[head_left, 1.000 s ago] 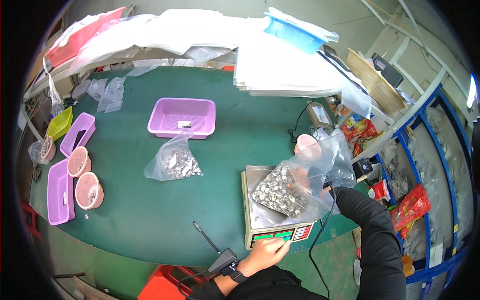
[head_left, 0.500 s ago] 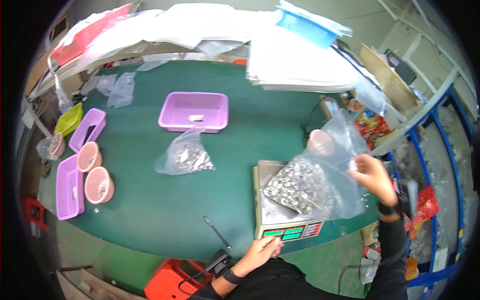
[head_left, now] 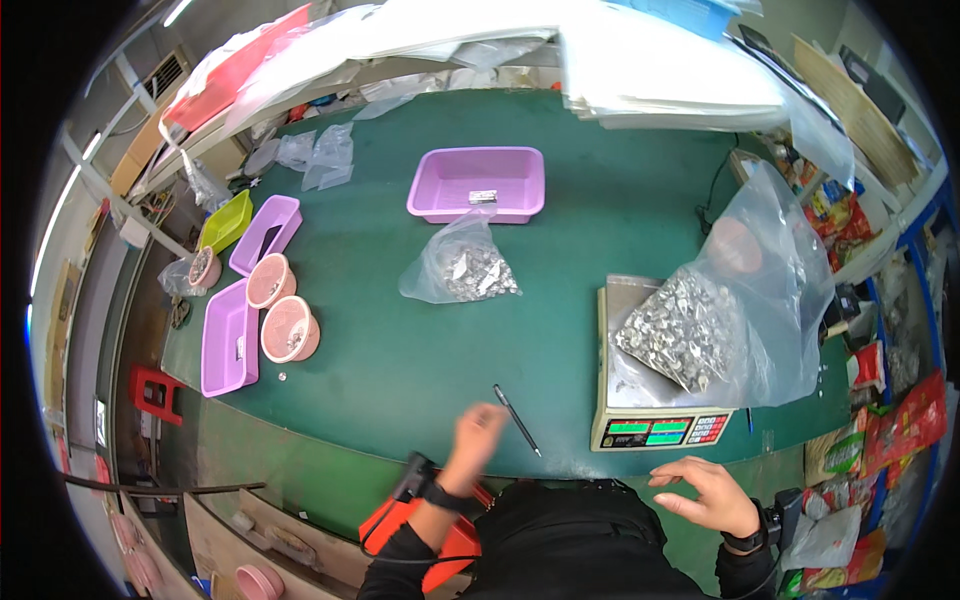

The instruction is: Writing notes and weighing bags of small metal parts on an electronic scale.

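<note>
On the scale [head_left: 622,392] rests a large clear plastic bag [head_left: 690,325] full of small silvery metal parts, its loose top spread to the right. My right hand [head_left: 708,495] is in front of the scale, near the table's edge, empty with its fingers apart. Motion smears my left hand [head_left: 474,445], just left of a black pen [head_left: 516,420]; its fingers look bent, but whether they hold anything is unclear. A smaller clear bag of metal parts [head_left: 465,268] lies mid-table, touching a purple tray [head_left: 420,206].
At the left stand two more purple trays [head_left: 231,378] [head_left: 236,258], a yellow-green tray [head_left: 226,222] and pink cups [head_left: 291,334] [head_left: 271,283] with small parts. White sheets [head_left: 660,75] are stacked on a shelf above the table's back. Below the table edge is a red stool [head_left: 455,555].
My right hand has let go of the large bag's top and come down toward me. My left hand has moved leftward, away from the scale's front. The view has swung left.
</note>
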{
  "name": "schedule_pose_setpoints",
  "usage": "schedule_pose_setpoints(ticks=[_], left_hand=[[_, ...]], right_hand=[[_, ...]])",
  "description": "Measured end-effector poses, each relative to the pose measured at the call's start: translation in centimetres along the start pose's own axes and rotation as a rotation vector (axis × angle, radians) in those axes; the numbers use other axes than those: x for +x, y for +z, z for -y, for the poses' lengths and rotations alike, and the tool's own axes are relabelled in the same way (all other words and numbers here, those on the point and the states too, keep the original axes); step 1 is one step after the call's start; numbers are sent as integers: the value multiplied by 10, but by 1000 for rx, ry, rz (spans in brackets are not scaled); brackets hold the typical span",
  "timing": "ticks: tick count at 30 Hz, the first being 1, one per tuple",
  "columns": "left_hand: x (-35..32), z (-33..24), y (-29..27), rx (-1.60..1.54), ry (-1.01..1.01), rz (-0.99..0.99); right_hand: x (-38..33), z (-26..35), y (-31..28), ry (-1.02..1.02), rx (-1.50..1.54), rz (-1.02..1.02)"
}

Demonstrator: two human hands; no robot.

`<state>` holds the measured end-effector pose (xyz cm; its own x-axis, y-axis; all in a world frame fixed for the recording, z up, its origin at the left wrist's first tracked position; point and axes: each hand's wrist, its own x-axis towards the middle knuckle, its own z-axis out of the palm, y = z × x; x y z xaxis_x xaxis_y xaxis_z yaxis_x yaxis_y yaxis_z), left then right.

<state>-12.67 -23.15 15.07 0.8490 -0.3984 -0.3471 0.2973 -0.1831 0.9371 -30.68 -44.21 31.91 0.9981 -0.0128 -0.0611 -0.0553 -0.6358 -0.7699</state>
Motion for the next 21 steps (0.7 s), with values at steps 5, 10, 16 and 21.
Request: schedule_pose_setpoints(ticks=[5,10,16,21], left_hand=[[89,78,-77,611,564,-497],[95,108,-80,1236,507,-343],[57,61,-64,1171,698,-401],[-16,42,25,667,720,72]], right_hand=[[-32,-33,31,301,219,-84],[-67,-50,44,383,245,-108],[-87,-71,53,588,323,-271],[-95,-81,36,551,196,-152]])
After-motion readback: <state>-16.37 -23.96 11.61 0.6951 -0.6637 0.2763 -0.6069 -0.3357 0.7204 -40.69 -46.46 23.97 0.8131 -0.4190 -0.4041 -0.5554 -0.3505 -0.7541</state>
